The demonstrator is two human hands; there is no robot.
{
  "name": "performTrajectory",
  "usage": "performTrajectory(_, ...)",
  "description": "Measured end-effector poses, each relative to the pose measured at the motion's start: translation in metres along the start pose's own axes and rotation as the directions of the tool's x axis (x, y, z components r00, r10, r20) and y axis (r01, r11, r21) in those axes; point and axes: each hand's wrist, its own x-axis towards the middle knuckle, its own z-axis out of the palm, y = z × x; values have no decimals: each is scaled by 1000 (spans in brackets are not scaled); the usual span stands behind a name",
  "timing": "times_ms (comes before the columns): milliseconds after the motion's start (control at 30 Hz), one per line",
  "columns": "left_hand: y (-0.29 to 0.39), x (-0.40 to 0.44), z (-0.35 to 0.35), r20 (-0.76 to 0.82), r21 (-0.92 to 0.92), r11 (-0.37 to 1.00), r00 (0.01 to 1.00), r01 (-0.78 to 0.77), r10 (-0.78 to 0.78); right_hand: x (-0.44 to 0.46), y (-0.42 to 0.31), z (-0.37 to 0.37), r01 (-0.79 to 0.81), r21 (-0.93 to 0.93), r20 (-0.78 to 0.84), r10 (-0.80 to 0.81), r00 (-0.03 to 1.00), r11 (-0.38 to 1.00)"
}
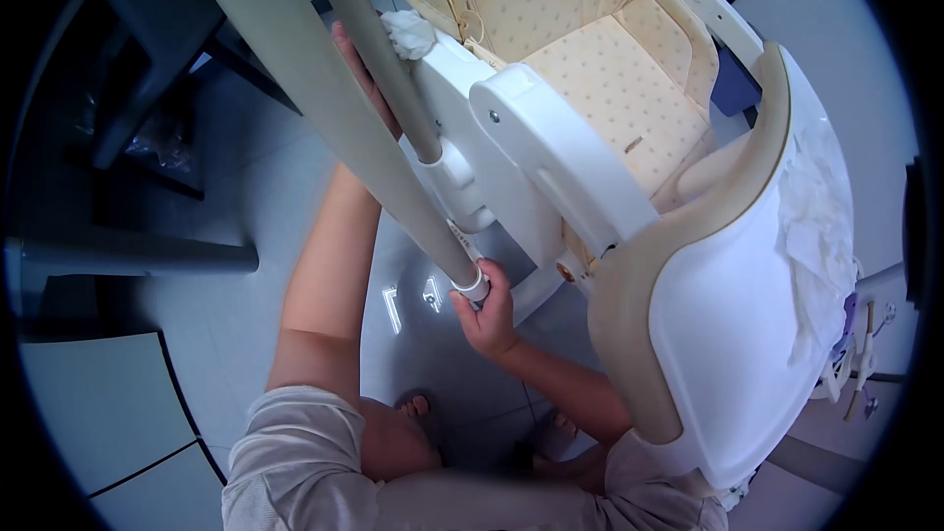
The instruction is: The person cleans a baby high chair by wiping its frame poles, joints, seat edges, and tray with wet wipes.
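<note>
A high chair [551,128] with white plastic sides and a cream patterned padded seat [619,79] is tipped in front of me. Two beige tubular legs run up to the left: a thick near leg [324,88] and a thinner leg [379,49] behind it. My right hand [488,315] is closed round the white-capped lower end of the near leg. Partly hidden behind the legs, my left hand [362,74] lies along the chair's side with its fingers stretched out. A crumpled white tissue [408,33] sits just beyond it on the chair.
The large white tray [728,305] with a beige rim curves close on my right, white tissue [816,236] on it. Dark furniture [157,29] and a grey tube [138,256] stand left. Pale panels [108,403] lie lower left. My bare feet are on the tiled floor [423,374].
</note>
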Motion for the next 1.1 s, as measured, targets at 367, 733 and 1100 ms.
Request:
performTrajectory(367, -49, -31, -16, -36, 8, 985, 984, 172, -172, -1, -5, 6, -1, -45, -69, -2, 998, 999)
performTrajectory(733, -94, -82, -46, 199, 360, 933, 974, 29, -107, -3, 0, 11, -24, -51, -63, 20, 998, 998)
performTrajectory(1100, -13, -119, -101, -238, 189, 796, 813, 575, -531, -6, -23, -23, -72, -97, 18, 74, 997, 993)
